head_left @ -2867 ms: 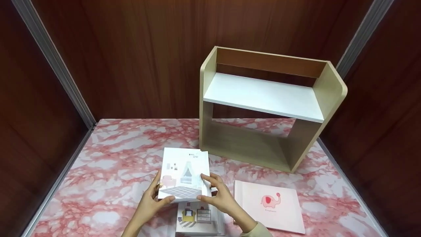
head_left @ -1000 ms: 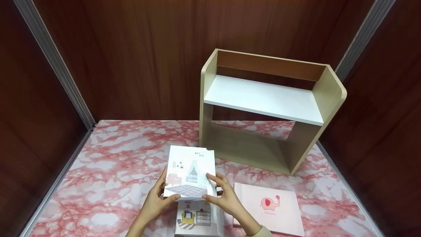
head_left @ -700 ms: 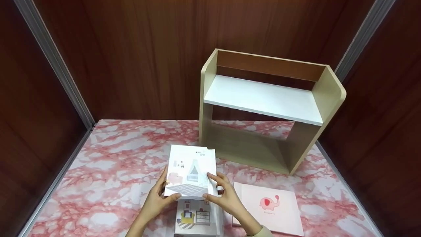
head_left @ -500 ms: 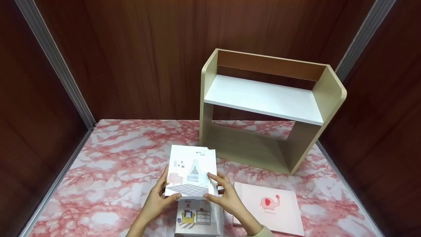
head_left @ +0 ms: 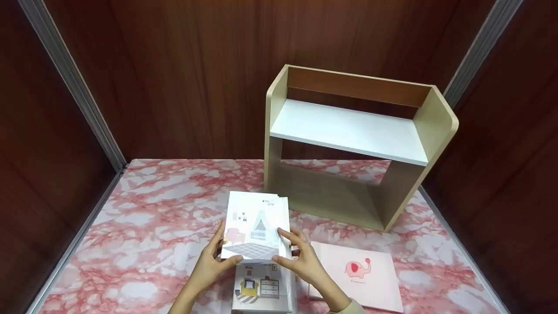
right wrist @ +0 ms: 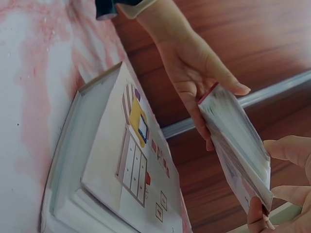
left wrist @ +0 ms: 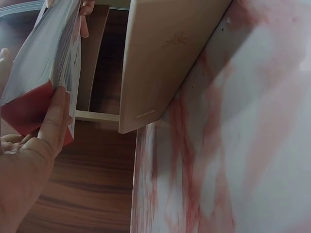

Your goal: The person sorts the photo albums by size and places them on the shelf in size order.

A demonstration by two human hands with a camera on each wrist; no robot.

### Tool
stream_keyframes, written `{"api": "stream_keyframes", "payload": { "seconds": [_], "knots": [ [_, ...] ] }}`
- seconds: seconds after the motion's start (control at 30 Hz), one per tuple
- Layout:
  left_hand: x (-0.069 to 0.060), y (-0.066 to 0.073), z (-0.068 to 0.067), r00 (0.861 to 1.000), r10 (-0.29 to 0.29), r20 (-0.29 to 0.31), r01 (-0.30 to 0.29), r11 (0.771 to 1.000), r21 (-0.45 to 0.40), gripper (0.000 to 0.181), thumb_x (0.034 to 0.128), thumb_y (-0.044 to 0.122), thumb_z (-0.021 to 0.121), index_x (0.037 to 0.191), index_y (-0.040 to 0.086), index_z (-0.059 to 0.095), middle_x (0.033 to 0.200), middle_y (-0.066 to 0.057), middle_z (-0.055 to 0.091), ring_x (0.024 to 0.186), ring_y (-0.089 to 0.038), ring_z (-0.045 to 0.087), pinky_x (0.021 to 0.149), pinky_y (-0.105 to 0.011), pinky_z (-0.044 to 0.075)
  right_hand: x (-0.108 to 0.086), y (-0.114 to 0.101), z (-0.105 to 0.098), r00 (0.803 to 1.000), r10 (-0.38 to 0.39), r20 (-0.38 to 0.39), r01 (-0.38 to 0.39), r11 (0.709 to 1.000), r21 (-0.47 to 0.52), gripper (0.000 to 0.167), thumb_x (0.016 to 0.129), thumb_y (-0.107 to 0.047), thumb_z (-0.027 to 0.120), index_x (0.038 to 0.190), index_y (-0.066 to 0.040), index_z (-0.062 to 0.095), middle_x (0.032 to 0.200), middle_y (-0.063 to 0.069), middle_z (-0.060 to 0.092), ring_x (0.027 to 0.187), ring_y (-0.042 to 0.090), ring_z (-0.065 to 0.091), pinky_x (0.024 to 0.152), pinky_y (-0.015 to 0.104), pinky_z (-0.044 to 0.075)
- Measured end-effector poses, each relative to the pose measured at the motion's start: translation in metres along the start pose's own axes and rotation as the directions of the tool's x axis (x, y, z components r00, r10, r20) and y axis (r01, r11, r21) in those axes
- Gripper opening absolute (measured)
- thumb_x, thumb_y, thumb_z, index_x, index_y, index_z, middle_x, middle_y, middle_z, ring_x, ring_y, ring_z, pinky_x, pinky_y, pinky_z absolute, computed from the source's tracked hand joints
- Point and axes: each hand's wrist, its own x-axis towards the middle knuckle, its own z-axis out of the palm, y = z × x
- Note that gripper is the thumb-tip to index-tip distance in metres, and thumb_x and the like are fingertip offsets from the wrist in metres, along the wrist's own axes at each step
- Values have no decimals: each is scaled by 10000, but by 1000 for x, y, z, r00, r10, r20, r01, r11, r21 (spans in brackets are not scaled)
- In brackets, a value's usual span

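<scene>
Grip comes from both sides at once: the left hand (head_left: 212, 262) and the right hand (head_left: 304, 258) each pinch the white book (head_left: 252, 224), thumbs on its near edge, fingers along its sides, spread only as wide as the cover. It hangs in the air, pale tent picture upward, with another white edge showing at its right. Beneath and nearer lies the armchair book (head_left: 260, 290), apart from the held one. To the right, the pink elephant book (head_left: 357, 274) lies flat on the marbled surface (head_left: 152, 244), and behind it the wooden bookcase (head_left: 348, 128) stands upright.
</scene>
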Motion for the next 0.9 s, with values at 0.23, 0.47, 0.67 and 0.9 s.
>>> {"api": "stream_keyframes", "payload": {
  "seconds": [0.23,0.47,0.67,0.9],
  "knots": [
    [2,2,2,1000,-16,9,17,999,-33,953,802,74,715,1501,222,84,1407,-230,365,1164,-272,507,896,-263,479,-1,-3,-2,1000,14,-14,-14,1000,17,648,785,-202,745,1361,-95,468,1423,276,250,965,272,521,793,330,480],
    [5,5,3,999,-35,11,36,999,-24,949,808,99,715,1501,241,83,1477,-210,264,1213,-365,453,920,-323,472,-4,-32,-7,999,32,-19,-31,999,43,624,780,-86,729,1336,13,464,1387,345,247,953,314,503,787,379,472],
    [7,4,5,1000,-13,19,14,1000,-27,947,810,78,708,1502,225,78,1523,-167,172,1239,-352,427,917,-291,470,-7,-42,-10,999,42,-26,-41,998,48,616,780,-80,727,1329,25,467,1381,339,258,910,305,495,762,349,455],
    [9,5,6,1000,10,19,-10,1000,-10,947,802,81,717,1503,202,91,1483,-194,257,1216,-347,450,951,-352,453,-9,-43,-14,998,61,-33,-60,998,32,622,781,-113,735,1333,3,472,1408,323,245,890,284,483,755,327,442]
  ]
}}
